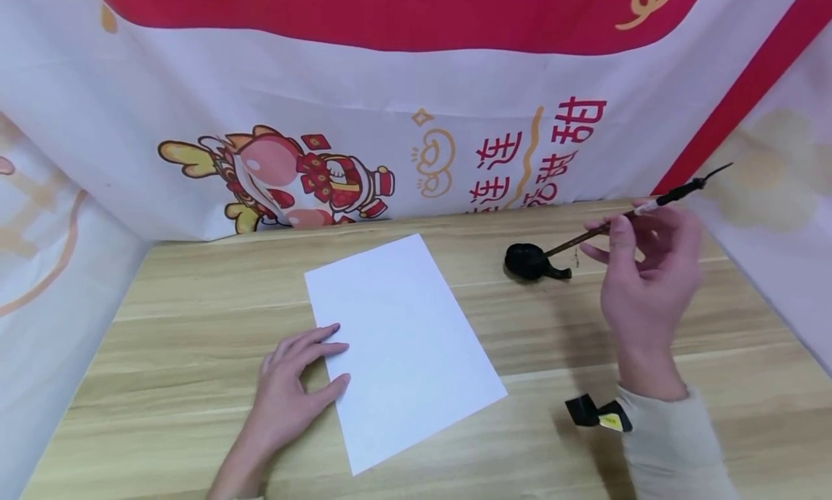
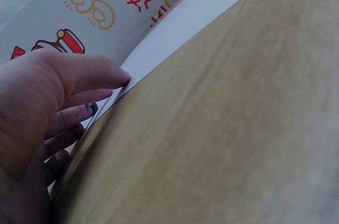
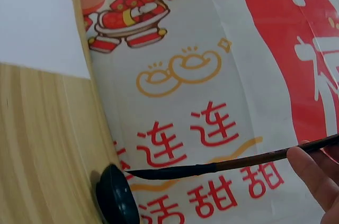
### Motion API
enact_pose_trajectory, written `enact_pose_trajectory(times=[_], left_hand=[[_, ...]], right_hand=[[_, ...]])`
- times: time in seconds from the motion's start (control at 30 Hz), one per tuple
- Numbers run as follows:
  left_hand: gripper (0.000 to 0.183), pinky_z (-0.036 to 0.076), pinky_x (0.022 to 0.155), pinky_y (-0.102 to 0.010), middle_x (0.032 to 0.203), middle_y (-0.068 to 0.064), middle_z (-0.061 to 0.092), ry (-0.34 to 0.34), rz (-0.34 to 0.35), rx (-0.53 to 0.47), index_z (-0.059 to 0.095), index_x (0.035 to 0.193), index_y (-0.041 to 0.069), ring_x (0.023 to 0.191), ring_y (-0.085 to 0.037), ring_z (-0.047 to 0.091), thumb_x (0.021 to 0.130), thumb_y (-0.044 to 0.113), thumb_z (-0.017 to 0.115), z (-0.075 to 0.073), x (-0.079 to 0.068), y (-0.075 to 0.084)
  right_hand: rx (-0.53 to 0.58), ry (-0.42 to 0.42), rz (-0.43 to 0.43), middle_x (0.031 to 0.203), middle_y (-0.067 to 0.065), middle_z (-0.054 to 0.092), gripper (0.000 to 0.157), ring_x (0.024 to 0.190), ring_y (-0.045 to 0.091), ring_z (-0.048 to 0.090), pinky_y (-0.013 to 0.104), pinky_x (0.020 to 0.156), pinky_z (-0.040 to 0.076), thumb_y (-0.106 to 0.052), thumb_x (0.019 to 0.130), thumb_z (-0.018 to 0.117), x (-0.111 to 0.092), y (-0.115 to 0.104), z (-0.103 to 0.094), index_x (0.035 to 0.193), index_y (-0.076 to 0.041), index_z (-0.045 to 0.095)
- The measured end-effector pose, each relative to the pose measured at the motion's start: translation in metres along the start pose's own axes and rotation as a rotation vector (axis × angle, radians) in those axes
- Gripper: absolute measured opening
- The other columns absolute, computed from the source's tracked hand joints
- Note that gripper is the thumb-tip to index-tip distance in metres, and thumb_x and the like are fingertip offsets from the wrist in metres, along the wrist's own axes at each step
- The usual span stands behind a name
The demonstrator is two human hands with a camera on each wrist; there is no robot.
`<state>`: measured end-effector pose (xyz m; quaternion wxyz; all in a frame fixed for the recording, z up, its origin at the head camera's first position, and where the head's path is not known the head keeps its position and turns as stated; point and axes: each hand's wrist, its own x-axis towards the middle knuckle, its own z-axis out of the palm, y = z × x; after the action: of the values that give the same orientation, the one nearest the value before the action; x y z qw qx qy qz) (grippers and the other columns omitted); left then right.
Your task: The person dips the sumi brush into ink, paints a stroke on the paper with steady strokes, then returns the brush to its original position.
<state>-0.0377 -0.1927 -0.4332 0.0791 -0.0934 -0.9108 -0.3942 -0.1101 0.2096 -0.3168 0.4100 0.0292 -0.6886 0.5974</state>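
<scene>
In the head view a sheet of white paper [image 1: 403,355] lies at an angle on the wooden tabletop. My left hand [image 1: 286,391] rests at its left edge, fingers spread and fingertips on the sheet. Dark smudges mark some of those fingers [image 2: 77,115] in the left wrist view. My right hand [image 1: 653,269] pinches the shaft of a writing brush [image 1: 588,235] to the right of the paper. The right wrist view shows the brush's black bristles [image 3: 169,172] with the tip at the rim of a small dark dish [image 3: 116,195]; whether they touch is unclear.
The tabletop [image 1: 195,341] runs back to a printed white-and-red cloth [image 1: 364,74]. More cloth hangs at the left and right sides. A black strap piece with a yellow label [image 1: 611,419] sticks out from my right sleeve.
</scene>
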Motion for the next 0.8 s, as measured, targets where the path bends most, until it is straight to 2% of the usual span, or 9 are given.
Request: enact_pose_trajectory(times=[0.2, 0.33, 0.47, 0.6, 0.8], left_hand=[[0.042, 0.025, 0.112, -0.058, 0.154, 0.002, 0.065, -0.01, 0.0, 0.007, 0.079, 0.124, 0.026, 0.141, -0.028, 0.052, 0.084, 0.022, 0.092, 0.0, 0.002, 0.0], [0.042, 0.027, 0.108, -0.054, 0.153, 0.002, 0.066, -0.008, -0.002, 0.011, 0.08, 0.123, 0.026, 0.142, -0.027, 0.053, 0.084, 0.023, 0.092, -0.001, 0.001, 0.001], [0.043, 0.026, 0.107, -0.053, 0.151, 0.002, 0.068, 0.013, 0.012, 0.006, 0.08, 0.123, 0.024, 0.141, -0.027, 0.054, 0.082, 0.02, 0.093, -0.002, 0.001, 0.0], [0.042, 0.025, 0.11, -0.055, 0.151, 0.002, 0.068, 0.017, 0.028, -0.004, 0.08, 0.122, 0.025, 0.14, -0.027, 0.055, 0.082, 0.02, 0.093, 0.0, 0.002, -0.002], [0.042, 0.025, 0.109, -0.055, 0.151, 0.002, 0.068, 0.024, 0.02, 0.004, 0.08, 0.121, 0.025, 0.138, -0.026, 0.055, 0.081, 0.02, 0.093, 0.001, 0.001, -0.002]], right_hand=[[0.23, -0.031, 0.051, 0.119, 0.011, 0.064, 0.024, 0.094, 0.024, 0.078, 0.028, 0.071, 0.064, -0.002, 0.103, 0.067, -0.008, -0.005, 0.019, 0.127, -0.003, 0.06], [0.318, -0.09, 0.086, 0.117, 0.012, 0.063, 0.022, 0.096, 0.026, 0.078, 0.033, 0.072, 0.065, -0.001, 0.103, 0.067, -0.017, -0.013, 0.04, 0.123, -0.005, 0.06], [0.308, -0.158, 0.084, 0.112, 0.01, 0.064, 0.022, 0.099, 0.029, 0.078, 0.035, 0.075, 0.066, -0.005, 0.105, 0.066, -0.027, -0.018, 0.062, 0.126, -0.007, 0.058], [0.264, -0.19, 0.068, 0.112, 0.007, 0.064, 0.027, 0.1, 0.03, 0.078, 0.035, 0.075, 0.066, -0.007, 0.106, 0.066, -0.034, -0.022, 0.078, 0.131, -0.01, 0.056], [0.232, -0.233, 0.07, 0.109, 0.001, 0.064, 0.037, 0.097, 0.03, 0.078, 0.038, 0.073, 0.066, -0.002, 0.105, 0.065, -0.042, -0.028, 0.101, 0.138, 0.001, 0.048]])
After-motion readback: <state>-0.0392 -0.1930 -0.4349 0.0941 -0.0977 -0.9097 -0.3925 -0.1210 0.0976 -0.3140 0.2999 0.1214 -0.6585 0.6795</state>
